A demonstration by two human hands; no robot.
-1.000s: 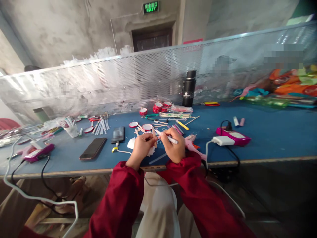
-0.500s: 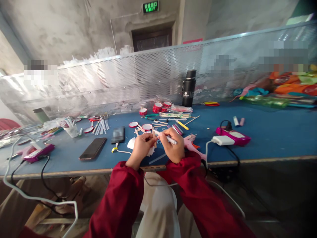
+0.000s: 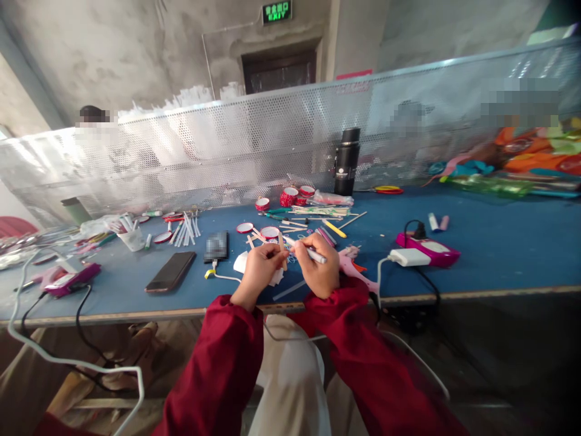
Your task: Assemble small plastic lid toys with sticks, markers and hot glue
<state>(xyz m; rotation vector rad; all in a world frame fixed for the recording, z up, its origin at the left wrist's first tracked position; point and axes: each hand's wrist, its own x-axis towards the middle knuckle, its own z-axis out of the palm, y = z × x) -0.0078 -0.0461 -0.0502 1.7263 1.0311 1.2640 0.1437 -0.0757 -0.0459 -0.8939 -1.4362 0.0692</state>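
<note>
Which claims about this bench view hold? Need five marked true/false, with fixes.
1. The right hand holds a white pen. True.
2. The left hand is empty. False: it holds a flat wooden stick.
3. A black bottle stands upright on the blue table. True.
4. The phone lies to the right of the right hand. False: it lies to the left of the left hand.
5. The exit sign on the wall glows green. True.

Smooth plast. marker (image 3: 318,257), matt wood stick (image 3: 281,243), shiny perf. metal screen (image 3: 272,130), rough wall (image 3: 131,51), matt flask (image 3: 346,165), prob. metal
</note>
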